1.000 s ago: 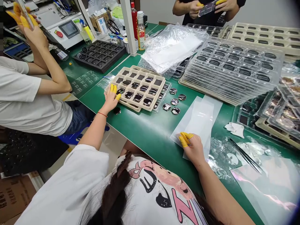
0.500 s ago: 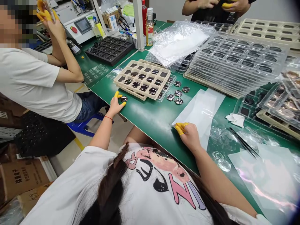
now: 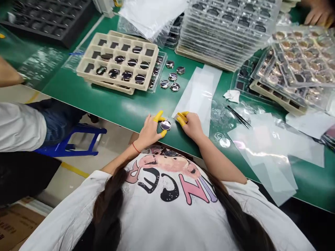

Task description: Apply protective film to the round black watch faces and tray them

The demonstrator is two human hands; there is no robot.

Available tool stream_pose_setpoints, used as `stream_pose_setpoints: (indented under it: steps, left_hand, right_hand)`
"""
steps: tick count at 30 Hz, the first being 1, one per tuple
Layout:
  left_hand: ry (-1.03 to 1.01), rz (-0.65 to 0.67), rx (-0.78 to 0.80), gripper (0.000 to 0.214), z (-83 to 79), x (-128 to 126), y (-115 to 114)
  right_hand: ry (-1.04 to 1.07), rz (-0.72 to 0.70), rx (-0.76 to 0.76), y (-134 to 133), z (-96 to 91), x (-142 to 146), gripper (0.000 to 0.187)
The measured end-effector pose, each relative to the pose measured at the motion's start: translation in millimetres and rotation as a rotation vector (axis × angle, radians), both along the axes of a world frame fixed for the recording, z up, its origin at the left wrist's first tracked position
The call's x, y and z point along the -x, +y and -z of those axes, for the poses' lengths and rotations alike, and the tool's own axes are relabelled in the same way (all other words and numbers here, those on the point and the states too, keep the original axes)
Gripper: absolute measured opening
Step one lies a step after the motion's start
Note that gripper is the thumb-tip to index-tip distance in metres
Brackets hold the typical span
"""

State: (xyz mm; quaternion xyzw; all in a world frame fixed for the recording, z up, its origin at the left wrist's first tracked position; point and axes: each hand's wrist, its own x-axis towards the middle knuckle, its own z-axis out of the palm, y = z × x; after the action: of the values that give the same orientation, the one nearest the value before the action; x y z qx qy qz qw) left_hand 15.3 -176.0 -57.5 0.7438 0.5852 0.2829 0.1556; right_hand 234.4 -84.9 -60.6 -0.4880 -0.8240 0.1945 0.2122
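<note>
Round lens [image 3: 165, 124], dark and shiny, sits near the middle of the frame, pinched between the thumb and finger of your left hand [image 3: 150, 131]. Your right hand [image 3: 193, 126], just beside it, has its fingertips pressed together (too small to tell if they grip anything). Five more lenses [image 3: 173, 77] lie higher up, beside the tan tray [image 3: 152, 69].

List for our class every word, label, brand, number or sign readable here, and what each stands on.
No whole word, brand or number can be read for certain.
White cotton-like T-shirt: large pink, black and purple lettering; wording unclear.
Brown cardboard box, lower left: dark printed characters, too blurred.
Small white marks at the left of the green flat table: too small.
</note>
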Motion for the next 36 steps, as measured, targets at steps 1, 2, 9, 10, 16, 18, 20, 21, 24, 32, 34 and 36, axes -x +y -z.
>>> stream_pose_setpoints:
  steps: [1, 2, 9, 10, 16, 18, 20, 21, 24, 32, 34, 36]
  left_hand:
    - [0.007, 0.009, 0.014, 0.074, -1.0, -8, -1]
    - [0.013, 0.007, 0.028, 0.074, -2.0, -12, -1]
    - [0.037, 0.073, 0.061, 0.084, 0.6, 2, 2]
    - [0.042, 0.073, 0.064, 0.084, 1.7, 2, 1]
    - [0.055, 0.061, 0.049, 0.078, 4.0, -4, 0]
    - [0.065, 0.051, 0.049, 0.075, 3.4, -5, 0]
    - [0.079, 0.039, 0.056, 0.071, 2.4, -5, 1]
    - [0.084, 0.036, 0.059, 0.068, 1.7, -5, 1]
    - [0.093, 0.041, 0.066, 0.064, -1.2, -5, 2]
    - [0.042, 0.097, 0.097, 0.077, -3.5, -4, 5]
    - [0.037, 0.101, 0.097, 0.076, -1.4, -3, 6]
    - [0.031, 0.106, 0.096, 0.075, 0.4, -3, 6]
  right_hand:
    - [0.011, 0.03, 0.018, -3, -0.9, -1, 0.02]
    - [0.044, 0.067, 0.04, -6, -2.1, 0, 0.022]
    - [0.302, 0.191, 0.14, -51, -11.8, 27, 0.029]
    - [0.282, 0.182, 0.125, -56, -12.3, 32, 0.029]
    - [0.129, 0.156, 0.02, -67, -4.4, 39, 0.029]
    - [0.066, 0.211, -0.006, -64, 2.4, 36, 0.029]
    - [0.03, 0.278, -0.039, -59, 9.5, 33, 0.03]
    - [0.02, 0.304, -0.058, -56, 12.4, 31, 0.031]
    - [0.028, 0.323, -0.091, -49, 14.9, 25, 0.034]
    - [0.103, 0.022, -0.083, -47, -11.4, 18, 0.032]
    - [0.024, -0.039, -0.076, -45, -11.2, 22, 0.03]
    - [-0.036, -0.017, -0.075, -39, -7.0, 27, 0.027]
